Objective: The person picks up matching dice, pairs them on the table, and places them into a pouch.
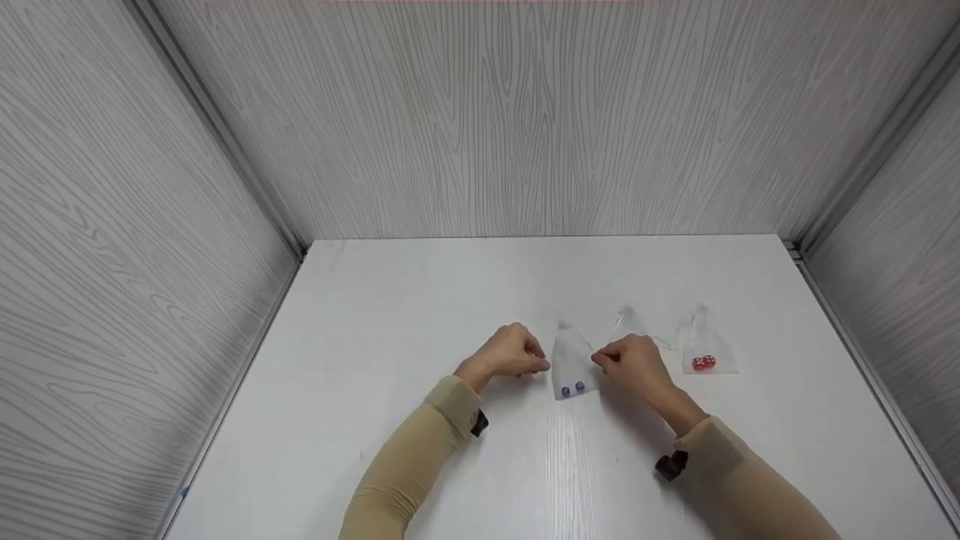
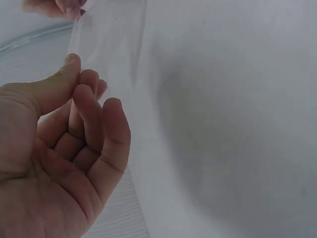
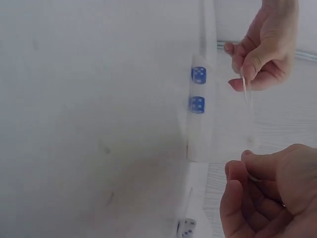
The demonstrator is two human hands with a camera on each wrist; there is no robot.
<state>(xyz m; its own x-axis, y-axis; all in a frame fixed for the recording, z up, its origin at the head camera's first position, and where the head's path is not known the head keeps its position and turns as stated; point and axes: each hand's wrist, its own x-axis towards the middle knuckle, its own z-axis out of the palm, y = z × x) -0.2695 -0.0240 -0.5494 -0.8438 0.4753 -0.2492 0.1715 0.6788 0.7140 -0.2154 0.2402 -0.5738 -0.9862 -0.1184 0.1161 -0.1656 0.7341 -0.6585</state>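
A small sheer white drawstring pouch point(image 1: 571, 358) lies on the table between my two hands, two blue dice point(image 3: 198, 75) inside near its bottom edge. My left hand point(image 1: 514, 351) is at its left side; the right wrist view shows thumb and finger pinching a thin pale drawstring loop point(image 3: 247, 88). On the other side my right hand point(image 1: 637, 366) brings thumb and forefinger together at the pouch's edge, pinching its drawstring; the exact grip is partly hidden. Past that hand lies a second sheer pouch point(image 1: 628, 322), partly covered, with a pale die point(image 3: 187, 228) showing in the right wrist view.
To the right, a third sheer pouch point(image 1: 701, 330) holds two red dice point(image 1: 704, 363). The white table point(image 1: 390, 315) is enclosed by wood-grained panels at the back point(image 1: 480, 135) and both sides. Beige sleeves point(image 1: 409, 457) cover my forearms, with a black device point(image 1: 671, 466) at each wrist.
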